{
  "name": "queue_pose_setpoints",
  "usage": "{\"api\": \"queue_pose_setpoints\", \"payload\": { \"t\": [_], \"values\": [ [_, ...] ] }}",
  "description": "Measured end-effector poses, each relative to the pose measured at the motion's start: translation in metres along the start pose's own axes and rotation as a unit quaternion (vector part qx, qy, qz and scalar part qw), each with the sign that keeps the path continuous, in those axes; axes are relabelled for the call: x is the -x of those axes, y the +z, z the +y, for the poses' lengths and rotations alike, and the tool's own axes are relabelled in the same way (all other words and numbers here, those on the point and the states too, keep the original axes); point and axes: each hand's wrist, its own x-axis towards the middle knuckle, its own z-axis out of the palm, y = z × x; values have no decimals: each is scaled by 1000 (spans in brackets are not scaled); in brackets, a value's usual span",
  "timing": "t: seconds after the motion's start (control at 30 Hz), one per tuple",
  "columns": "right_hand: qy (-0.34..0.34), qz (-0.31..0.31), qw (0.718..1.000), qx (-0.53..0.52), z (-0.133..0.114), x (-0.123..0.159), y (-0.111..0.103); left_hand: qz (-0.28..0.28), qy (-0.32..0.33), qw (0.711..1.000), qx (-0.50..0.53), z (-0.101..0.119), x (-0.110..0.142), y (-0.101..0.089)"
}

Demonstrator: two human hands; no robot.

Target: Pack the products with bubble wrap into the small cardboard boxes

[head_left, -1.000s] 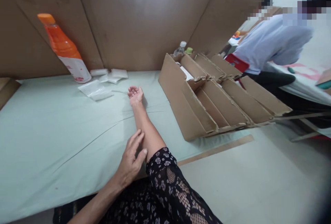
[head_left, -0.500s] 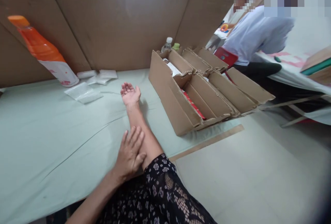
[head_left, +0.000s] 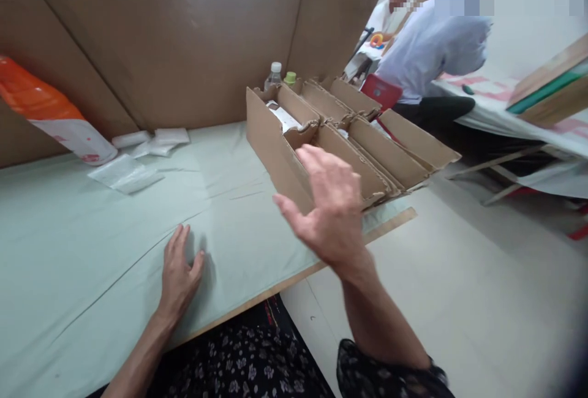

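My left hand [head_left: 178, 274] lies flat and open on the pale green cloth of the table [head_left: 82, 251], close to its front edge. My right hand [head_left: 329, 205] is lifted in the air with fingers spread, open and holding nothing, in front of the near corner of an open cardboard box [head_left: 275, 147]. The box has several cardboard dividers, with white and red items showing inside.
An orange bottle with a white label [head_left: 50, 116] lies against the cardboard wall [head_left: 184, 37] at the back left. Clear plastic packets [head_left: 126, 172] lie near it. Two small bottles [head_left: 275, 73] stand behind the box. Other people [head_left: 427, 49] work at a table to the right.
My right arm has lifted off the table and swung right toward the box. My left hand has left my right forearm and now rests flat on the cloth. The view has turned right.
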Motion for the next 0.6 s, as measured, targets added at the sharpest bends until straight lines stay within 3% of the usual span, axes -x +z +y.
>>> {"api": "queue_pose_setpoints", "payload": {
  "t": [0.07,0.17,0.3,0.47,0.6],
  "values": [
    [40,-79,988,125,22,3,-6,-18,-18,999,21,10,4,4],
    [65,-190,958,205,38,3,0,-36,-18,998,47,23,4,5],
    [78,-194,950,232,40,3,7,-29,6,998,57,27,2,3],
    [68,-197,965,159,47,3,2,-26,10,998,59,24,6,1],
    [90,-256,960,-62,70,-15,-19,-34,22,997,72,27,4,7]
  ]
}}
